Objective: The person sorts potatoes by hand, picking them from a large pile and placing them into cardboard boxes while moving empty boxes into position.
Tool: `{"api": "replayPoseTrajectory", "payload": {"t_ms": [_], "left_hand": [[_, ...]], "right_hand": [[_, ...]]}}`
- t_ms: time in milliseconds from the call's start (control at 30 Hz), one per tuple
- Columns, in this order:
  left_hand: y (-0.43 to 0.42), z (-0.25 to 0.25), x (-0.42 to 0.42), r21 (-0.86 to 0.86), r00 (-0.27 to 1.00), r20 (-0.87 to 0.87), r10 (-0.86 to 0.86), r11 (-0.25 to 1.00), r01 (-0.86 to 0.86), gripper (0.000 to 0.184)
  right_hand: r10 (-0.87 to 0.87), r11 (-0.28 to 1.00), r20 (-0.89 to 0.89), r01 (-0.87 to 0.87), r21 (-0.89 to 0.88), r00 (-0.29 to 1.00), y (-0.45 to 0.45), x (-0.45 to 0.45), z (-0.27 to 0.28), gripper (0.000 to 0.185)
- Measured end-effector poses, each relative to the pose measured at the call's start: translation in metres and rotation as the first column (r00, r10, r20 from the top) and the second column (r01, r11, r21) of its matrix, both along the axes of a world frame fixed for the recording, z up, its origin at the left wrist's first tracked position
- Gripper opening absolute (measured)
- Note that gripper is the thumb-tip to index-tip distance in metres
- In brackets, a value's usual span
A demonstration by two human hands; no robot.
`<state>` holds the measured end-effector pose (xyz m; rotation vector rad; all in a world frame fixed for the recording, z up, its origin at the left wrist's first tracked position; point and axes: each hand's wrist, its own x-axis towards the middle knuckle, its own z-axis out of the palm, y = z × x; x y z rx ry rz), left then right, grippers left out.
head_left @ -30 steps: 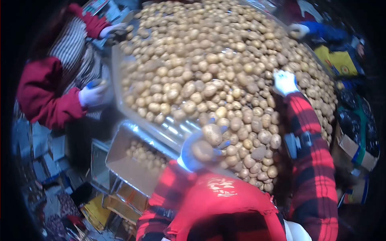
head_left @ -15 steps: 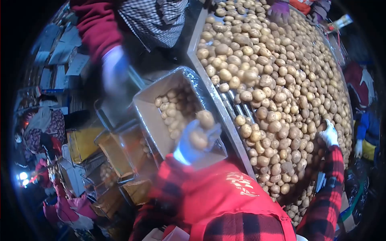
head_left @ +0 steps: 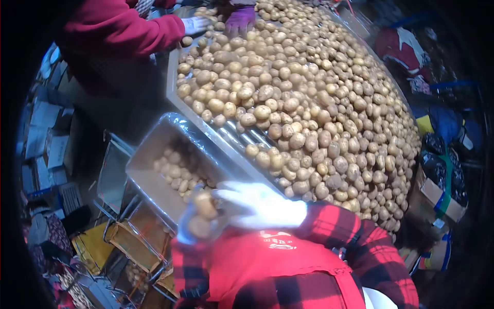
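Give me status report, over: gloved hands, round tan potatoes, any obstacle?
Bluish-gloved left hand holding potatoes, blurred. White-gloved right hand beside them, grip unclear. Hands partly hide near end of plastic-lined cardboard box.

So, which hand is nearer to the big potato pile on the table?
Right. In this view, the right hand is just below the near edge of the potato pile; the left hand, holding two potatoes, is farther away, by the plastic-lined cardboard box.
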<state>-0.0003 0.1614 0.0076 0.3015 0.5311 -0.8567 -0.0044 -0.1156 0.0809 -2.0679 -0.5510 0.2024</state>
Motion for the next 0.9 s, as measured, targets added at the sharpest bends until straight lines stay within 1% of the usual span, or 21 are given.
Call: {"api": "replayPoseTrajectory", "payload": {"t_ms": [67,100,133,167,200,233,300,333,367,433,467,500,567,600,633,700,767,800,833,867,900], "left_hand": [[0.098,-0.047,-0.03,0.229,0.993,0.085,0.081,0.968,-0.098,0.065],[0.096,-0.005,-0.033,0.575,0.942,0.321,0.096,0.771,-0.274,0.066],[0.101,0.025,-0.031,0.728,0.886,0.464,-0.023,0.579,-0.366,0.064],[0.112,0.026,-0.031,0.868,0.881,0.463,-0.1,0.254,-0.427,0.061],[0.142,0.002,-0.035,0.865,0.845,0.426,-0.323,-0.126,-0.485,0.069],[0.174,-0.028,-0.041,0.864,0.845,0.429,-0.321,-0.126,-0.487,0.069],[0.199,-0.059,-0.041,0.727,0.922,-0.037,-0.384,-0.644,-0.239,0.069],[0.193,-0.058,-0.038,0.676,0.909,-0.319,-0.267,-0.737,0.02,0.064],[0.191,-0.064,-0.026,0.685,0.904,-0.309,-0.294,-0.729,-0.003,0.064],[0.188,-0.074,-0.013,0.545,0.844,0.023,-0.535,-0.701,-0.46,0.054],[0.161,-0.059,0.001,0.583,0.757,0.181,-0.628,-0.552,-0.597,0.049],[0.123,-0.034,0.017,0.661,0.7,0.279,-0.658,-0.397,-0.637,0.044],[0.065,-0.043,0.03,0.637,0.615,0.503,-0.607,-0.22,-0.739,0.038],[0.037,-0.047,0.031,0.648,0.589,0.51,-0.627,-0.171,-0.742,0.037],[0.011,-0.046,0.034,0.656,0.56,0.516,-0.649,-0.122,-0.745,0.036],[-0.052,-0.02,0.042,0.719,0.437,0.604,-0.666,0.22,-0.659,0.039],[-0.101,-0.012,0.037,0.748,0.452,0.66,-0.599,0.476,-0.462,0.042],[-0.121,-0.001,0.033,0.727,0.637,0.611,-0.47,0.651,-0.219,0.045],[-0.138,0.017,0.031,0.6,0.8,0.474,-0.367,0.8,0.011,0.049],[-0.147,0.01,0.03,0.431,0.835,0.457,-0.308,0.897,0.095,0.056],[-0.152,-0.002,0.03,0.429,0.832,0.453,-0.319,0.896,0.111,0.056]], "right_hand": [[-0.05,0.999,-0.156,0.047,-0.026,0.986,-0.02,-0.011,0.005,0.059],[-0.1,0.992,-0.164,0.085,-0.096,0.981,-0.034,-0.026,-0.008,0.058],[-0.162,0.959,-0.22,0.102,-0.264,0.962,-0.045,-0.039,-0.009,0.056],[-0.21,0.968,-0.271,0.161,-0.193,0.939,-0.057,-0.051,-0.004,0.05],[-0.277,0.939,-0.153,0.234,-0.251,0.948,-0.062,-0.068,-0.011,0.044],[-0.337,0.901,-0.03,0.313,-0.301,0.941,-0.065,-0.08,-0.018,0.038],[-0.333,0.871,0.038,0.323,-0.37,0.942,-0.069,-0.068,-0.004,0.04],[-0.336,0.833,0.104,0.347,-0.431,0.936,-0.071,-0.06,0.0,0.041],[-0.316,0.816,0.166,0.357,-0.455,0.934,-0.074,-0.05,-0.003,0.047],[-0.32,0.709,0.428,0.513,-0.484,0.846,-0.081,-0.029,-0.006,0.052],[-0.294,0.67,0.455,0.521,-0.528,0.84,-0.087,-0.014,-0.016,0.052],[-0.268,0.631,0.484,0.531,-0.565,0.833,-0.093,0.004,-0.032,0.052],[-0.29,0.558,0.277,0.397,-0.729,0.916,-0.095,0.04,-0.056,0.046],[-0.208,0.437,0.314,0.375,-0.818,0.927,-0.098,0.055,-0.073,0.042],[-0.28,0.423,0.301,0.398,-0.814,0.912,-0.096,0.069,-0.078,0.04],[-0.301,0.408,0.127,0.248,-0.879,0.945,-0.097,0.091,-0.077,0.037],[-0.297,0.424,0.182,0.3,-0.854,0.937,-0.105,0.082,-0.082,0.031],[-0.401,0.494,0.307,0.485,-0.722,0.863,-0.106,0.075,-0.084,0.031],[-0.507,0.532,0.399,0.641,-0.553,0.764,-0.104,0.068,-0.079,0.031],[-0.523,0.548,0.423,0.672,-0.498,0.74,-0.105,0.058,-0.073,0.037],[-0.527,0.566,0.452,0.694,-0.445,0.72,-0.103,0.046,-0.063,0.038]]}}
